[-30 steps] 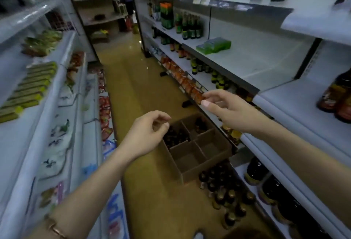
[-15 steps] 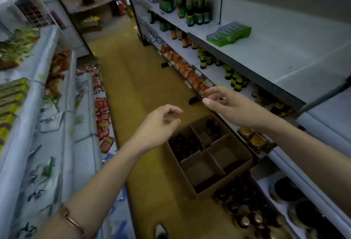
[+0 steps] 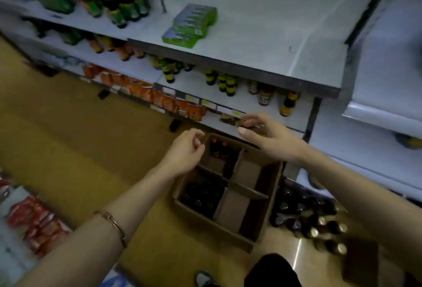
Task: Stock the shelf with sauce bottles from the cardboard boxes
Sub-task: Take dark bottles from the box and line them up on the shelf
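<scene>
Brown corrugated cardboard box [image 3: 230,197] open on the tan floor [image 3: 68,140], split by cardboard dividers into four compartments. Dark sauce bottles with black caps [image 3: 201,195] packed in the near-left compartment; two more dark bottles with red caps [image 3: 218,147] upright in the far-left one; both right compartments showing only bare cardboard. Just beside the box on its right, a cluster of dark bottles with gold and dark caps [image 3: 306,220] standing on the floor.

Left hand [image 3: 186,153] hovering over the far-left corner of the box, fingers loosely curled, thumb and fingertips close together, gripping nothing. Thin rose-gold bracelet [image 3: 112,221] on that forearm. Right hand [image 3: 271,137] stretched toward the front edge of the low white shelf [image 3: 246,106], fingers fairly straight and slightly spread, fingertips at a blurred dark-and-yellow item there [image 3: 230,119]; contact or hold impossible to tell through the blur.

Above, on the same white shelving, small bottles with yellow-and-black labels [image 3: 225,82], red-labelled jars [image 3: 265,95], orange packets [image 3: 159,97] along the lower edge. Two flat green packs [image 3: 190,25] lying on the wide grey-white shelf higher up, green-labelled bottles [image 3: 123,6] at far left. Red snack packets [image 3: 36,222] at bottom left, a dark shoe [image 3: 271,270] at bottom centre.
</scene>
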`<state>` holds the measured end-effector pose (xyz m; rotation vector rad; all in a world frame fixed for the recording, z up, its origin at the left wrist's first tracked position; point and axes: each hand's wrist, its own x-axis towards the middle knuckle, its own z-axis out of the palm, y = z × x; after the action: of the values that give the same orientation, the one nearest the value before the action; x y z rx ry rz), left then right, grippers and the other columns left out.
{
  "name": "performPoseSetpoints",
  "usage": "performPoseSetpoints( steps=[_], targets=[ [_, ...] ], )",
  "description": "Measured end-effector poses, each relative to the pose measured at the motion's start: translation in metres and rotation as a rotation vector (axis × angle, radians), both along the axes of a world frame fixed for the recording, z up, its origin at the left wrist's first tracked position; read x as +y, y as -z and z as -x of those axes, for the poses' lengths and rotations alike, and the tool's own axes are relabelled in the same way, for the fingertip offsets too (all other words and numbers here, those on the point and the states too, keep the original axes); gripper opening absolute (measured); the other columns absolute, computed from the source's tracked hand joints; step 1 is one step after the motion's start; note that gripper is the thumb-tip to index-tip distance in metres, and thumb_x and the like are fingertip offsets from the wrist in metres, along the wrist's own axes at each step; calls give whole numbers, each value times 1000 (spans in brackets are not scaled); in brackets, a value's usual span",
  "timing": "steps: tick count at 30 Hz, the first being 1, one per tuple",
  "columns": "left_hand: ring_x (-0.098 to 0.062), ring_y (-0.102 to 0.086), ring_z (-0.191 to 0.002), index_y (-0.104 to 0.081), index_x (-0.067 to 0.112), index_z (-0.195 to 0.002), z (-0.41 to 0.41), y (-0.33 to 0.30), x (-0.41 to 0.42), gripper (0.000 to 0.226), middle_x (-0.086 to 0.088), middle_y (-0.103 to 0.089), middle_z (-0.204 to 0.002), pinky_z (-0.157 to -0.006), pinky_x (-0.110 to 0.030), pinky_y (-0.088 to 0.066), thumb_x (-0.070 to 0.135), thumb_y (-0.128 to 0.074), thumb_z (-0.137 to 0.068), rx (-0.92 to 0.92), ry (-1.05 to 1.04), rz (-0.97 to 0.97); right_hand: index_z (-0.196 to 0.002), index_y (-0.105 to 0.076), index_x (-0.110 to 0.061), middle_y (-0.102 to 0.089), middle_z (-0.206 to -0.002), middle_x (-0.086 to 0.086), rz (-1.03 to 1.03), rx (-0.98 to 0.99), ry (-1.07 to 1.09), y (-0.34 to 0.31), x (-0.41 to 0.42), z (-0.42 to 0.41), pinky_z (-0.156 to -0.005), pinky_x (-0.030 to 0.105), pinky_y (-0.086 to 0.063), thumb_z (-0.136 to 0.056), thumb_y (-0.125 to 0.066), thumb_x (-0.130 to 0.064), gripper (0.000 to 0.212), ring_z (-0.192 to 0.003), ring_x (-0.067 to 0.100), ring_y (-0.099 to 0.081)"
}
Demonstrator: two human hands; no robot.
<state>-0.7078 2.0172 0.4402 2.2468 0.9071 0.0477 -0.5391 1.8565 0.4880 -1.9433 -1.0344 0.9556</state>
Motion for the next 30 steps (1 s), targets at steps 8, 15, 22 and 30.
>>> performPoseSetpoints(
  steps=[8,15,22,30],
  targets=[
    [-9,-48,-114,-45,25,-135,-54,60,43,41,6,-41,-128,-95,-24,-43,24,-56,-96,106,178,139,-140,-44,-29,-50,-135,-7,-13,46,139,68,42,-24,-100,27,-42,-88,-53,-56,59,-125,7,-48],
    [-22,-37,-131,-39,32,-140,-78,130,101,48,0,-29,-142,-105,-32,-38,38,-54,-95,365,253,88,-139,-45,-29,-46,-135,-8,18,181,305,135,80,-43,-97,23,-36,-90,-60,-48,54,-125,10,-45],
    [-24,-34,-136,-26,26,-148,-125,209,144,56,-3,-21,-152,-108,-33,-35,32,-49,-98,463,466,128,-137,-49,-29,-43,-140,1,121,219,484,210,119,-53,-101,22,-33,-91,-61,-43,50,-132,16,-40],
    [-18,-38,-132,-24,25,-149,-166,313,222,60,1,-22,-151,-97,-22,-34,27,-54,-97,440,705,175,-145,-37,-31,-36,-144,1,239,243,636,338,198,-45,-92,9,-21,-94,-60,-34,55,-135,17,-36]
  ],
)
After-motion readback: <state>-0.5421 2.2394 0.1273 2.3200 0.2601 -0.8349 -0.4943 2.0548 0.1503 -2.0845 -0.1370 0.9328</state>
